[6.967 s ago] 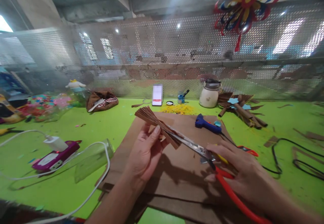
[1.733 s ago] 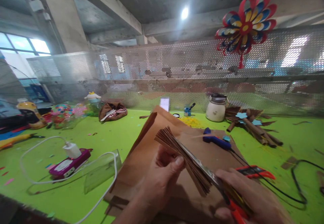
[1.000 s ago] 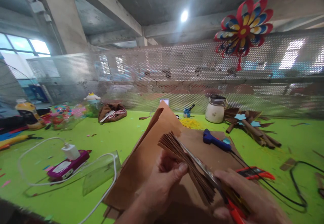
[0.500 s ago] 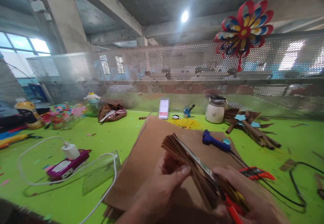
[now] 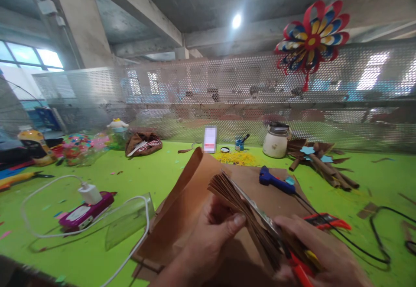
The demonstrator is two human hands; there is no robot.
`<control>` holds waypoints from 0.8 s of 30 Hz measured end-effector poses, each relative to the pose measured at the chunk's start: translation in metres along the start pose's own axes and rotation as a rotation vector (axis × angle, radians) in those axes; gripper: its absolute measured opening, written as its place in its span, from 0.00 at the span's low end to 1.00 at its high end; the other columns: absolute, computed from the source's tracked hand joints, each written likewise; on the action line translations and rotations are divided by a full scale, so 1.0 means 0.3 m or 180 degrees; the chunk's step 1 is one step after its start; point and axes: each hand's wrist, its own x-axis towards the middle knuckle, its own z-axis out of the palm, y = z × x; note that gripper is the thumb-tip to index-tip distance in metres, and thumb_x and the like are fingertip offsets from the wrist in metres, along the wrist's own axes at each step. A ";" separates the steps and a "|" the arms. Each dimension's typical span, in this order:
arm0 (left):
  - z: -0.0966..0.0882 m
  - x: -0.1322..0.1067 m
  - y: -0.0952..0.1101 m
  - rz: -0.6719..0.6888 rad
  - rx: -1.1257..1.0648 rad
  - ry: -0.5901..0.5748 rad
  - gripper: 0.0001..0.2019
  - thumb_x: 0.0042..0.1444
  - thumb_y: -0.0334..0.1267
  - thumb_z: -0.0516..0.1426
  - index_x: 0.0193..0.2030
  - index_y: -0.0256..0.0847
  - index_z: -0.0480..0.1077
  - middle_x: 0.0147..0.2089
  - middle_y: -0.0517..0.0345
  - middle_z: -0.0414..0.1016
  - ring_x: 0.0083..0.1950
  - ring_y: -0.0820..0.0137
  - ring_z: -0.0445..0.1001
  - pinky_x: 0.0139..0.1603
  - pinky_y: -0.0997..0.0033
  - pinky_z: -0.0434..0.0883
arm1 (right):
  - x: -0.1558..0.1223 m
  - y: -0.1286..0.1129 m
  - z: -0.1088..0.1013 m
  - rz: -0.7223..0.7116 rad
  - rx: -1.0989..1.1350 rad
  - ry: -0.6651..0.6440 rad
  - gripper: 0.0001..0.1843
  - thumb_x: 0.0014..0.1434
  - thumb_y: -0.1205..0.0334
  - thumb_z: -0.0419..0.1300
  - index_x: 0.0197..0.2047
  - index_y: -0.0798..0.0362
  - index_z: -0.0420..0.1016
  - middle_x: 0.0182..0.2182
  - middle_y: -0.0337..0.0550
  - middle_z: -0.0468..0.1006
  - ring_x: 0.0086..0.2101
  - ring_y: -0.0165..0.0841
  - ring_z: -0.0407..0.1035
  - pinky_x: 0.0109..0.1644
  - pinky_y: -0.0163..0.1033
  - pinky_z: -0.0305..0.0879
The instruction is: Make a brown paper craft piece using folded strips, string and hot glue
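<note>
The fan of pleated brown paper (image 5: 227, 190) is held in the air just over a big brown sheet (image 5: 185, 211), slanting down toward the person's right; the left hand (image 5: 211, 233) pinches it, thumb on top, while the right hand (image 5: 318, 246) is wrapped round the scissors (image 5: 264, 218), whose metal runs along the fan's upper edge; half a second ago the sheet lay nearly flat, and now its far left part bows up to a peak; the fan and both hands have hardly shifted.

The left fingers are mostly behind the pleats; the fan's lower end is lost in shadow by the right hand; the red handle is cut off below, and I can't tell how far the blades are parted.

Green table (image 5: 159, 170) shows left of the sheet, up to a white cable (image 5: 147, 217); on the right, a blue glue gun (image 5: 276, 181) and a red-and-black tool (image 5: 329, 221) crowd the right hand.
</note>
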 end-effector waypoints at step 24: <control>-0.002 0.039 0.040 -0.0045 -0.0389 0.0376 0.08 0.52 0.29 0.57 0.41 0.40 0.68 0.36 0.60 0.71 0.36 0.74 0.72 0.41 0.74 0.67 | -0.005 0.123 0.075 0.1022 -0.0392 -0.0805 0.18 0.54 0.57 0.55 0.49 0.50 0.70 0.42 0.46 0.76 0.40 0.38 0.72 0.42 0.40 0.69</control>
